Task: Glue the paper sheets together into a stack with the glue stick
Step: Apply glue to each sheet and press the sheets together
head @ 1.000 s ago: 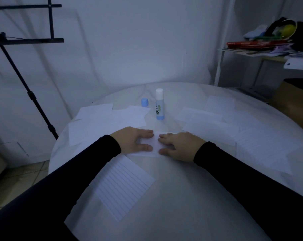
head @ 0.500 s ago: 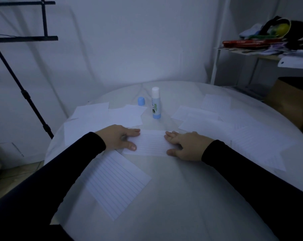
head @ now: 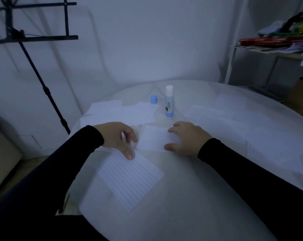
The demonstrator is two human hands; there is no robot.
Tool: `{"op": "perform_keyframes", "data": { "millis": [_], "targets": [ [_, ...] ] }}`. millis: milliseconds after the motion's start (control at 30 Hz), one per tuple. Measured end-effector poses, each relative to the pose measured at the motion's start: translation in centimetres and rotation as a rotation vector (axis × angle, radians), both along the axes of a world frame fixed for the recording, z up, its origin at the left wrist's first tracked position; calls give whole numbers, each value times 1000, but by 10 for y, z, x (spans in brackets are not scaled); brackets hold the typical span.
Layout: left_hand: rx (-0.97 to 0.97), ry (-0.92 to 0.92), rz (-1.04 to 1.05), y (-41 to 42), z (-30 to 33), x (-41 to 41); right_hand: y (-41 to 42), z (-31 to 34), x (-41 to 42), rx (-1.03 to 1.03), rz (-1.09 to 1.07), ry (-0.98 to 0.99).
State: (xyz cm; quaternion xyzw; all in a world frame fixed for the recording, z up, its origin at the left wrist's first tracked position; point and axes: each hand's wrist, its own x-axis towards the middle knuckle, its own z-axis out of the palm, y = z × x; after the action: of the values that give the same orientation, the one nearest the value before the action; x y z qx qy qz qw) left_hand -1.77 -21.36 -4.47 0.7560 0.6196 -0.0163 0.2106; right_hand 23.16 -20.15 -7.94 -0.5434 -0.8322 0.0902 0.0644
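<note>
A small lined paper sheet lies flat in the middle of the round white table. My right hand presses on its right end with spread fingers. My left hand hovers just off its left edge, fingers loosely curled, holding nothing; its thumb tip is over the corner of a bigger lined sheet lying nearer me. The uncapped glue stick stands upright behind the sheet, with its blue cap beside it on the left.
Several loose sheets lie at the back left and across the right side of the table. A black stand rises left of the table. A cluttered shelf is at the far right.
My left hand has lifted off the small sheet and drawn back to the left, fingers curling. My right hand stays pressing on the sheet. The camera view shifted slightly.
</note>
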Motion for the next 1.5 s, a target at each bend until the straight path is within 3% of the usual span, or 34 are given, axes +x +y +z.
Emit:
{"op": "perform_keyframes", "data": {
  "millis": [100, 300, 700, 900, 1033, 1333, 1500],
  "targets": [
    [8, -11, -4, -6, -5, -5, 4, 2, -3, -106, -94, -19],
    [42, -21, 12, -11, -7, -4, 5, 9, -11, -59, -159, -117],
    [54, -53, -28, -2, -13, 0, 21, 19, -8, -176, -328, -149],
    [117, -44, -30, 0, -12, 5, 36, 7, -4, -79, -353, 79],
    [55, -89, -43, -1, -9, 6, 41, -2, -3, -80, -358, 234],
    [78, -65, -16, 1, -9, 2, 26, 34, -4, 283, -345, 703],
    [140, -21, 23, 4, -2, -16, 12, 34, -21, 71, -228, 580]
  ]
}}
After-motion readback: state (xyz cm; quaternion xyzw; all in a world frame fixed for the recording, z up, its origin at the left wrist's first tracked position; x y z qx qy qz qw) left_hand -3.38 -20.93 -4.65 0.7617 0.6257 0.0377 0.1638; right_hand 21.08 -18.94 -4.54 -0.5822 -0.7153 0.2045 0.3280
